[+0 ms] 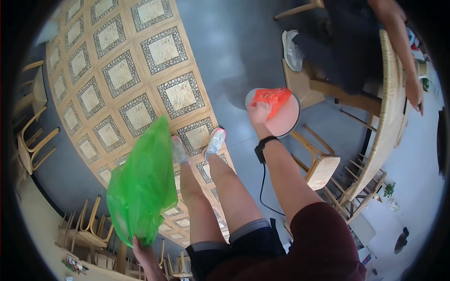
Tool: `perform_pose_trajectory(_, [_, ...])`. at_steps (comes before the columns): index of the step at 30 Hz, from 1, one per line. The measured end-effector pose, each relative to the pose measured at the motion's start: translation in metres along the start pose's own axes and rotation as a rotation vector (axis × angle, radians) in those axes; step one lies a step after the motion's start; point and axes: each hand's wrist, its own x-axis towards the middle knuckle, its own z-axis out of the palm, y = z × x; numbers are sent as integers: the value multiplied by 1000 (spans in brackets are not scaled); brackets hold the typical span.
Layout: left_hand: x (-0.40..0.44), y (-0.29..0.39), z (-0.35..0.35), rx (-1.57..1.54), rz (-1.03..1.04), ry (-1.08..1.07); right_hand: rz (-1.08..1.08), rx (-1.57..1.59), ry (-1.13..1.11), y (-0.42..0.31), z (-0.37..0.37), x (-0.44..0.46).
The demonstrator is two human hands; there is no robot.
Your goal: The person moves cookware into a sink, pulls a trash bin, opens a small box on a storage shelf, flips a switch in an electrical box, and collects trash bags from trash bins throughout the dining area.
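Note:
A large translucent green plastic bag (143, 187) hangs from my left hand (143, 253), whose fingers are closed on its gathered end at the lower left. My right hand (258, 112) is stretched forward, closed on a red plastic bag (274, 99) with pale print. Below that bag is a round, pale bin (289, 117) with a dark rim, standing on the grey floor. The red bag covers part of its top. A black band with a cable is on my right wrist.
Patterned tiles (164, 51) run beneath my feet beside the grey floor (215, 42). A co-worker (347, 42) is at the upper right by a woven-edged table (386, 93). Wooden stools (323, 171) stand right, chairs (35, 140) left.

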Motion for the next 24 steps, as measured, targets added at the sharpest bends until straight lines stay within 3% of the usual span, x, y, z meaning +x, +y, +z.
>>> perform_pose_trajectory(1, [-3,2,3,-16,2,-7,236,263,90,0,-20,-8])
perform_pose_trajectory(3, [-10,6,9,-50,1,-25,632,408,293,4,-56,-22])
perform_pose_trajectory(6, [-14,13,0,-102,28,-79,1030,845,247,58,-65,-38])
perform_pose_trajectory(9, [-10,28,-16,-220,9,-64,977,1573,432,89,-90,-53])
perform_pose_trajectory(12, [-25,66,-13,-209,-41,-30,1161,1643,467,95,-155,-77])
perform_pose_trajectory(15, [-20,98,-24,-265,2,-153,1142,1670,458,97,-211,-96])
perform_pose_trajectory(17, [-18,122,-23,-311,16,-194,938,1652,360,82,-245,-113])
perform_pose_trajectory(19, [-11,148,-28,-396,12,-184,872,1438,308,29,-306,-118])
perform_pose_trajectory(20, [-2,159,-33,-375,27,-191,611,1372,257,29,-308,-117])
perform_pose_trajectory(24, [65,199,-48,-388,104,-260,386,1430,115,-106,-397,-111])
